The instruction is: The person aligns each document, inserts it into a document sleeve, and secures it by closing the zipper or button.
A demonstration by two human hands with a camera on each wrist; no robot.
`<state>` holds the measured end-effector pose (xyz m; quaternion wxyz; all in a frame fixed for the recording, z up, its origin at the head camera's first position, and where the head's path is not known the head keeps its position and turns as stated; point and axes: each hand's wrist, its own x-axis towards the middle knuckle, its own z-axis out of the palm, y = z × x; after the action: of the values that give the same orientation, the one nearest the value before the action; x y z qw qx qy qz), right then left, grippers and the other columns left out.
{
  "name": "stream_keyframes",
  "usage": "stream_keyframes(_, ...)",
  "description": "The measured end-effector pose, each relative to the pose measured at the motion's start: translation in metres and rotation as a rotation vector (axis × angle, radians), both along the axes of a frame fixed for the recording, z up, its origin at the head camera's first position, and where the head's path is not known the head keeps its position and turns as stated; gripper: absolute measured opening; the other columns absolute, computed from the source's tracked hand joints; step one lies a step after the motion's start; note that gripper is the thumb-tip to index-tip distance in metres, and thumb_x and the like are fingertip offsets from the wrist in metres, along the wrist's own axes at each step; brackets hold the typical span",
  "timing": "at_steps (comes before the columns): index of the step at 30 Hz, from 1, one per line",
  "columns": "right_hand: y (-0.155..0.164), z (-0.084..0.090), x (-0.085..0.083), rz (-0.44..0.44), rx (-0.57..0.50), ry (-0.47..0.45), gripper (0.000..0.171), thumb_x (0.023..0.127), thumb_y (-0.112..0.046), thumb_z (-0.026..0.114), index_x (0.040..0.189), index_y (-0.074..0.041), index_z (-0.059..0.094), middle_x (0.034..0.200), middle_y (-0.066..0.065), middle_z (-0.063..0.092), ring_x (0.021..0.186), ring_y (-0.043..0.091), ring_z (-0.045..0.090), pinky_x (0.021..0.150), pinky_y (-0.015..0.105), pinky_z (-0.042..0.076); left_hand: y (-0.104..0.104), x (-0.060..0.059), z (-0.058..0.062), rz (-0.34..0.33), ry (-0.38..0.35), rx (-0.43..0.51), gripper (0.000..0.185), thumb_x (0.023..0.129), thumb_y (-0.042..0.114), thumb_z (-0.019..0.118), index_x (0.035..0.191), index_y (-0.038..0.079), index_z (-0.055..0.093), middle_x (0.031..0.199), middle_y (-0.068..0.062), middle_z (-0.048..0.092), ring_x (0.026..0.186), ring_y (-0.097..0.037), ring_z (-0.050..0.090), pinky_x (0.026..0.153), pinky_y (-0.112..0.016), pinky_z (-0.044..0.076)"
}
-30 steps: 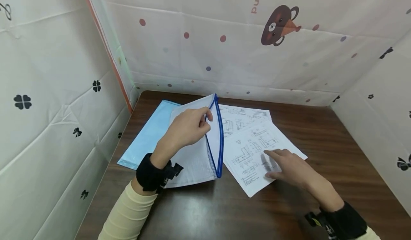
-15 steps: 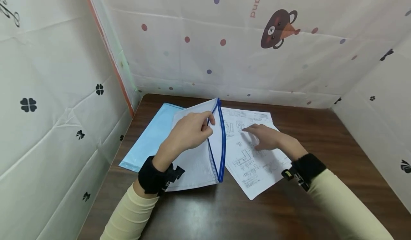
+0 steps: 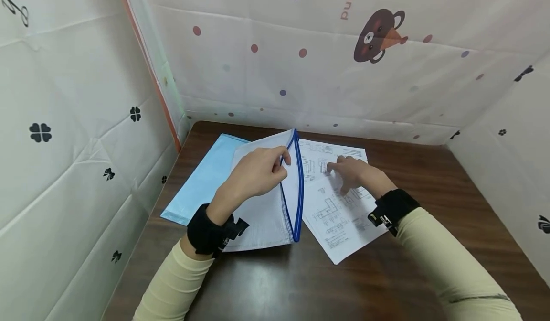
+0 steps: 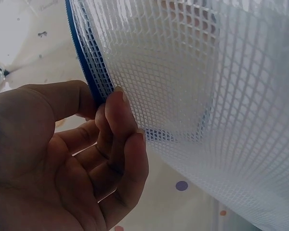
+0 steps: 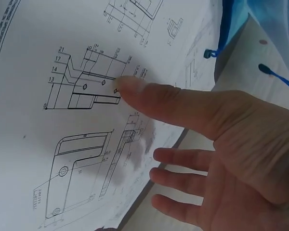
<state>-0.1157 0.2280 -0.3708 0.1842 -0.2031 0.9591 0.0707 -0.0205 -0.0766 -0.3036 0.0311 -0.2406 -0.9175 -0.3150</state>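
My left hand [image 3: 259, 172] pinches the edge of a white mesh zipper pouch [image 3: 264, 223] with blue trim. In the left wrist view, thumb and fingertips meet at the blue zipper [image 4: 83, 53] of the raised mesh side, and the pouch mouth gapes to the right. Over the printed drawing sheets my right hand [image 3: 354, 173] reaches with fingers fairly straight. Its thumb [image 5: 154, 98] lies at the surface of a drawing sheet [image 5: 29, 130] in the right wrist view; a firm touch cannot be told. One sheet [image 3: 337, 232] overlaps another sheet [image 3: 315, 148] behind it.
Under the pouch, a light blue plastic folder [image 3: 202, 182] lies to the left. The dark wooden table [image 3: 283, 287] meets a patterned sheet wall [image 3: 240, 82] at the back, with more such sheeting left and right.
My right hand has moved left and away from me, from the near sheet's right side to where the two sheets overlap. The left hand keeps its hold on the pouch.
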Motion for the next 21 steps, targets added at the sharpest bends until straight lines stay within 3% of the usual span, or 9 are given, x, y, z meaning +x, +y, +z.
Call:
stream_keyframes(6, -0.008, 0.001, 0.004, 0.037, 0.077, 0.039, 0.085, 0.071, -0.025, 0.099, 0.147, -0.017, 0.062, 0.135, 0.017, 0.062, 0.12, 0.039, 0.059, 0.104, 0.063, 0.048, 0.001, 0.003, 0.001, -0.008, -0.001, -0.001, 0.019, 0.098, 0.008, 0.061, 0.114, 0.012, 0.07, 0.065, 0.0, 0.053, 0.056, -0.015, 0.05, 0.05, -0.027, 0.036)
stream_keyframes(13, -0.006, -0.008, 0.014, -0.031, 0.055, 0.042, 0.082, 0.075, -0.021, 0.097, 0.148, -0.012, 0.061, 0.128, 0.015, 0.072, 0.113, 0.038, 0.068, 0.108, 0.063, 0.045, 0.0, 0.004, -0.003, -0.014, -0.003, -0.004, 0.018, 0.097, 0.008, 0.061, 0.113, 0.013, 0.07, 0.065, 0.001, 0.054, 0.057, -0.015, 0.051, 0.051, -0.028, 0.038)
stream_keyframes(17, 0.002, -0.011, 0.023, 0.03, 0.035, 0.178, 0.075, 0.076, -0.024, 0.097, 0.142, -0.009, 0.063, 0.118, 0.015, 0.076, 0.107, 0.037, 0.072, 0.11, 0.064, 0.041, 0.001, 0.003, -0.003, -0.019, -0.007, -0.008, 0.019, 0.098, 0.009, 0.062, 0.114, 0.013, 0.07, 0.065, 0.001, 0.055, 0.058, -0.015, 0.052, 0.052, -0.028, 0.038)
stream_keyframes(21, 0.017, -0.013, 0.035, 0.104, 0.009, 0.318, 0.064, 0.084, -0.025, 0.092, 0.138, -0.009, 0.063, 0.115, 0.015, 0.076, 0.104, 0.037, 0.071, 0.103, 0.061, 0.045, 0.003, 0.001, 0.0, -0.019, 0.003, -0.001, 0.019, 0.098, 0.008, 0.062, 0.114, 0.013, 0.07, 0.066, 0.0, 0.055, 0.058, -0.016, 0.052, 0.052, -0.029, 0.039)
